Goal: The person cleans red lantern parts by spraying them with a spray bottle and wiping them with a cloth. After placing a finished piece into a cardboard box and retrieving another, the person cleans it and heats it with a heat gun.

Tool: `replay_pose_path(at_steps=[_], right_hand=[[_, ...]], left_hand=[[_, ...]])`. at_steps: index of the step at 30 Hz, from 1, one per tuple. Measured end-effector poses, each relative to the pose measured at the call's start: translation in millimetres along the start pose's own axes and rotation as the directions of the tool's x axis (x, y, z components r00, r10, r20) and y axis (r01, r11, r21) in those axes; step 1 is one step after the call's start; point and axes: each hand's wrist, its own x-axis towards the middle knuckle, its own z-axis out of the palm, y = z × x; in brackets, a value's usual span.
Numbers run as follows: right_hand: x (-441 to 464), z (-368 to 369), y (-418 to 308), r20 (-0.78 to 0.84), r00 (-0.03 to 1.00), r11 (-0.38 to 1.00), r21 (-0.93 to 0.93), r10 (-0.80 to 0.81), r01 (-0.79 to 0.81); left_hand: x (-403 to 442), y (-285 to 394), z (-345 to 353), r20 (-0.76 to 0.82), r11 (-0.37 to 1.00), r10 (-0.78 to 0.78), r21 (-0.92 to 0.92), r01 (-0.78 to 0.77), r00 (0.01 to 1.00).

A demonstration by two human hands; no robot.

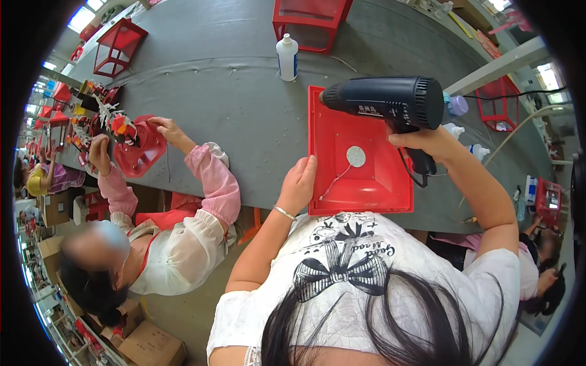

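Note:
My right hand point(427, 143) is wrapped around the grip of a dark heat gun point(390, 100). Its nozzle points left, over the far left corner of a red plastic tray-like part point(378, 189). A round white disc point(356, 157) with a thin white wire lies on the floor of that part. My left hand point(299, 186) holds the left rim of the red part, fingers along its outer side. The near edge of the part is close to my shirt. The heat gun hides some of the part's far side.
A white bottle point(287, 58) and a red lantern-like frame point(311, 24) stand beyond the part on the grey table point(213, 79). At left, a co-worker point(177, 250) handles another red part point(143, 149). Small bottles point(477, 151) and a cable point(519, 94) are at right.

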Motion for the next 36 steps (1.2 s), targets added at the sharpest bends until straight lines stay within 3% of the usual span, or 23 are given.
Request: replay_pose_path(at_steps=[5, 8, 11, 15, 18, 21, 22, 25, 29, 33, 36], right_hand=[[-33, -4, -13, 0.144, 0.989, 0.999, -0.003, 0.045, -0.045], [-51, -5, -12, 0.232, 0.968, 0.996, -0.008, 0.092, -0.093], [-68, -10, -7, 0.279, 0.943, 0.983, -0.072, 0.180, -0.167], [-86, -16, 8, 0.308, 0.934, 0.982, -0.095, 0.182, -0.160], [-92, -27, 27, 0.276, 0.961, 0.979, -0.200, 0.011, 0.047], [-85, -28, 14, 0.090, 0.970, 0.954, -0.220, 0.228, -0.204], [-82, -25, 17, 0.011, 0.986, 0.968, -0.192, 0.164, -0.159], [-70, -28, 33, -0.063, 0.980, 0.981, -0.037, 0.187, -0.190], [-80, -37, 32, 0.122, 0.973, 0.981, -0.023, 0.194, -0.192], [-103, -70, 35, 0.232, 0.905, 0.926, -0.221, 0.356, -0.308], [-109, -108, 41, 0.284, 0.909, 0.832, -0.543, 0.306, -0.110]], left_hand=[[7, -13, 4, -0.071, 0.985, 0.106, -0.133, -0.114, 0.992], [12, -18, 4, -0.025, 0.989, 0.059, -0.135, -0.062, 0.998], [14, -10, 0, 0.011, 0.999, 0.036, -0.008, -0.036, 0.999], [12, -4, 2, -0.002, 0.997, 0.035, -0.066, -0.035, 0.999], [11, -5, 2, -0.022, 0.997, 0.017, -0.080, -0.019, 1.000], [10, 0, 0, -0.031, 0.999, 0.002, -0.039, -0.003, 1.000], [9, 2, 0, -0.027, 0.999, -0.009, -0.032, 0.008, 1.000], [9, 1, 2, -0.041, 0.999, -0.005, -0.037, 0.003, 0.999], [6, 4, 0, -0.048, 0.999, -0.029, 0.015, 0.030, 0.998], [6, 4, -1, -0.047, 0.999, -0.021, 0.027, 0.023, 0.999], [7, 3, -1, -0.021, 0.998, -0.032, 0.045, 0.033, 0.999]])
